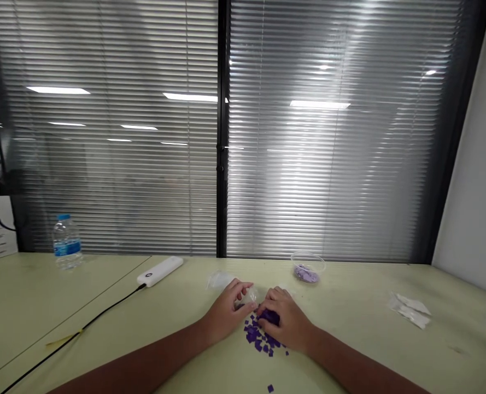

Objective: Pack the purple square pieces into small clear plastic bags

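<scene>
My left hand point(228, 305) curls its thumb and fingers around a clear plastic container point(249, 296), with some dark pieces showing low down in it. Whether it is a cup or a bag I cannot make out. Beside it, my right hand point(284, 318) is closed over a clump of purple square pieces point(270, 316). More small flat purple squares point(259, 335) lie loose in a pile on the table just in front of both hands. One stray purple square point(270, 388) lies nearer to me.
Behind my hands are a clear plastic bag point(218, 280) and a round clear tub point(307, 268) with lilac material. A white power bank point(160, 271) with a black cable point(103, 313) and a water bottle point(67, 243) stand left. Crumpled white packaging point(409, 309) lies right.
</scene>
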`<action>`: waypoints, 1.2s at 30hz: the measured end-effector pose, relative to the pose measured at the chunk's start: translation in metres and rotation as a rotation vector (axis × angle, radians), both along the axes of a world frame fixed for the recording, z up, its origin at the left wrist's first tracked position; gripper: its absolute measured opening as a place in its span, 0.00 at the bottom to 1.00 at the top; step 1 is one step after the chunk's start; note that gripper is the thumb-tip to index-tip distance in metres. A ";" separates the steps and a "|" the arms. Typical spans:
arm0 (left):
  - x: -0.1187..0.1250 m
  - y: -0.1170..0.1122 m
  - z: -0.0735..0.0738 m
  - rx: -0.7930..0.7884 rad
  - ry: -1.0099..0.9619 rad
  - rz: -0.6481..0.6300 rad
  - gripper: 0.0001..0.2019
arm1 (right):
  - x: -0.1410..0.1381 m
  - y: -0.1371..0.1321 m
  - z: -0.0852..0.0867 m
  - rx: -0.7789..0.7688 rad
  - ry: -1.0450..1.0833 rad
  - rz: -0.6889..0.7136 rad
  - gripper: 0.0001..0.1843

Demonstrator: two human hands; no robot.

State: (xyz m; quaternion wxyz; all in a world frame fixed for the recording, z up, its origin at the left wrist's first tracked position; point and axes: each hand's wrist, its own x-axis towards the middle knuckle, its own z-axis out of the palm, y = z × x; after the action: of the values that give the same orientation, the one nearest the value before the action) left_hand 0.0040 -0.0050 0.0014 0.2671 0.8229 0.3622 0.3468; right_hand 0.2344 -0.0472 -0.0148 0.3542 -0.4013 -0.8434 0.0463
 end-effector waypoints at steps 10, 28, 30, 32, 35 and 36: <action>0.000 0.001 -0.004 0.080 0.042 0.020 0.22 | 0.002 0.002 0.000 -0.031 0.008 0.046 0.04; 0.000 0.001 -0.005 -0.001 0.090 -0.016 0.25 | 0.005 0.001 0.004 -0.020 0.312 0.041 0.10; -0.001 -0.001 -0.004 0.036 0.112 -0.033 0.24 | 0.008 0.004 0.004 -0.080 0.372 0.018 0.13; -0.001 -0.003 -0.003 0.098 0.146 -0.062 0.24 | 0.010 0.007 0.004 -0.134 0.407 0.003 0.15; 0.000 -0.006 -0.003 0.175 0.198 -0.093 0.26 | 0.011 0.008 0.003 -0.179 0.414 0.017 0.18; 0.000 -0.006 -0.003 0.185 0.207 -0.096 0.26 | 0.011 0.008 0.002 -0.185 0.404 0.028 0.18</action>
State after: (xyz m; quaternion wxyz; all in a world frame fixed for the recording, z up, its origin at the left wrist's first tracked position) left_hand 0.0040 -0.0114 -0.0012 0.1677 0.8918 0.3142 0.2790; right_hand 0.2456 -0.0391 -0.0123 0.4767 -0.4032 -0.7530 0.2079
